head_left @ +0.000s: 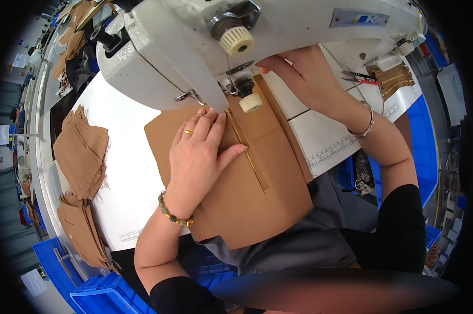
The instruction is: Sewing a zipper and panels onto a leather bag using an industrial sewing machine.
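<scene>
A brown panel (247,220) of leather-like material lies under the sewing machine head (163,57) and hangs over the table's near edge onto my lap. Set into it is a narrow slot with a gold strip that looks like a zipper (249,157), running up toward the needle area. My left hand (197,149) rests flat on the panel left of this strip, fingertips close to the machine's foot and thumb stretched across toward the strip. My right hand (307,78) reaches under the machine arm, thumb and finger drawn together beside the panel's far edge; the machine partly hides the fingertips.
Stacks of brown pieces (82,152) lie on the white table (126,183) at left. Red-and-black thread snips (360,78) and small brown pieces with gold strips (396,81) lie at far right. Blue bins (108,293) stand below, and cream knobs (236,42) jut from the machine.
</scene>
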Demonstrator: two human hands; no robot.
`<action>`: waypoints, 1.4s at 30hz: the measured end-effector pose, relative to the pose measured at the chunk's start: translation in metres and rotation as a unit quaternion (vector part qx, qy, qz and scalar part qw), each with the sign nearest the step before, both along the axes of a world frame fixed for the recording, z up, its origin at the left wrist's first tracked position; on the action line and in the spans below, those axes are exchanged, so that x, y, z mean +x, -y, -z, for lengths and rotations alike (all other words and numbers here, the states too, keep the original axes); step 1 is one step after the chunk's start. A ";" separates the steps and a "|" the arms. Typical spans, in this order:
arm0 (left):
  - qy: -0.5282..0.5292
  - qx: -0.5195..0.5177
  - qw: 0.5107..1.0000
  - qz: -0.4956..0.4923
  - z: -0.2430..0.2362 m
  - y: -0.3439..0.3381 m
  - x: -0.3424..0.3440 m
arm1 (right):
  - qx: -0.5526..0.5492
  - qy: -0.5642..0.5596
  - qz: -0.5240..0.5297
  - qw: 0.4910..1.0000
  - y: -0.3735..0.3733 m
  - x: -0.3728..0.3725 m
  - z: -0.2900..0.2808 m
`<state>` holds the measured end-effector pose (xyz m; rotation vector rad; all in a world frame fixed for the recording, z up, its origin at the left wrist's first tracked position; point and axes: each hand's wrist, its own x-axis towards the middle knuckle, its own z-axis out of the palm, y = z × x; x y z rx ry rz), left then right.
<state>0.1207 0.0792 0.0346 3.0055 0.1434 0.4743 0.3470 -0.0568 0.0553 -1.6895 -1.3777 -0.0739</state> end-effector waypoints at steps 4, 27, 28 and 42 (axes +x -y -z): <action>0.002 -0.003 1.000 -0.002 0.001 0.001 0.000 | 0.022 -0.018 -0.002 1.000 -0.002 0.000 0.005; 0.012 0.003 1.000 0.022 -0.001 0.016 -0.009 | -0.071 0.098 -0.147 0.982 -0.017 -0.009 0.057; 0.010 0.001 1.000 0.022 -0.001 0.016 -0.009 | -0.069 0.096 -0.147 0.982 -0.019 -0.007 0.057; 0.012 -0.026 0.999 0.013 0.005 0.013 -0.009 | -0.019 0.283 -0.110 0.953 -0.003 -0.032 0.056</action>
